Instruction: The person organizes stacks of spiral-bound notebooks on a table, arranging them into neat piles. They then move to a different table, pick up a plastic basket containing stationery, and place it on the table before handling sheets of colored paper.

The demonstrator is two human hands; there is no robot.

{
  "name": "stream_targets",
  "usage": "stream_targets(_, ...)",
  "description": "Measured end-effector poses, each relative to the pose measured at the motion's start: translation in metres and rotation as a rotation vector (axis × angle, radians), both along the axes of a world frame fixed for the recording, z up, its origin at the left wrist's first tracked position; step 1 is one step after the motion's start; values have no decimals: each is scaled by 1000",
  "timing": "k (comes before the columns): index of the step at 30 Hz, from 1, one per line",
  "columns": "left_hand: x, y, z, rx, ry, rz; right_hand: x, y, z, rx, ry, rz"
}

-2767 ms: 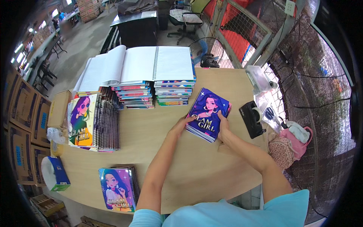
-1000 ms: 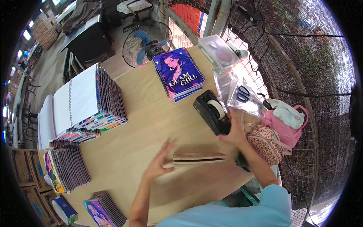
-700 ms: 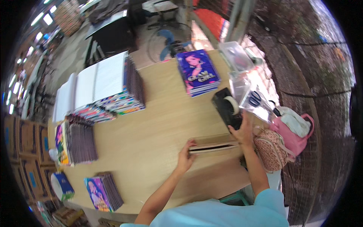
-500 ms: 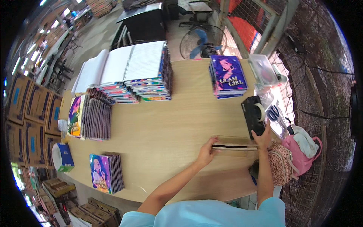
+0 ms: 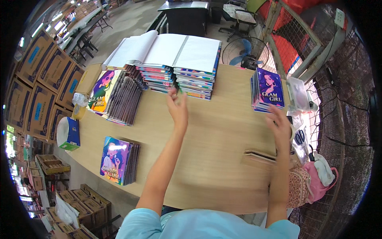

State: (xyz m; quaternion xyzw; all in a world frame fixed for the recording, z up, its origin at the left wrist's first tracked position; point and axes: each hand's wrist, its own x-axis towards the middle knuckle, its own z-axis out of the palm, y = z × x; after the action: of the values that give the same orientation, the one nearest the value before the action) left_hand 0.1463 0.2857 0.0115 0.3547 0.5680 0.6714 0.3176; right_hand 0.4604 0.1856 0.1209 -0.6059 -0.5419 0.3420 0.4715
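Note:
My left hand [image 5: 178,109] reaches out with fingers apart, its tips close to the front of the open spiral notebooks stacked at the back [image 5: 195,81]. I cannot tell whether it touches them. My right hand [image 5: 279,126], somewhat blurred, holds nothing. Its fingers are spread just in front of a stack of purple-covered spiral notebooks [image 5: 271,88]. Beside my right forearm, a flat brown piece with a dark edge [image 5: 258,156] lies on the table, partly hidden. The black tape dispenser [image 5: 293,119] is mostly covered by my right hand.
More spiral notebooks stand in stacks at the left [image 5: 123,95] and front left [image 5: 119,161]. Scissors [image 5: 299,137], a clear plastic box [image 5: 298,93] and bags [image 5: 299,185] line the right edge. A fan [image 5: 246,53] stands beyond the table [image 5: 215,155]; cartons [image 5: 39,103] rise at the left.
Both hands have let go of the flat brown piece, which now lies on the table. My left hand has moved forward and left, my right hand forward. The view has shifted left.

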Motion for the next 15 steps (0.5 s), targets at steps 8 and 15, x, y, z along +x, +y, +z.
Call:
stream_targets(8,-11,107,58,-77,-868,-136,-140,223,-50,128,-286,-216)
stream_targets(15,1,77,116,31,-717,-21,-167,224,-28,-296,333,34)
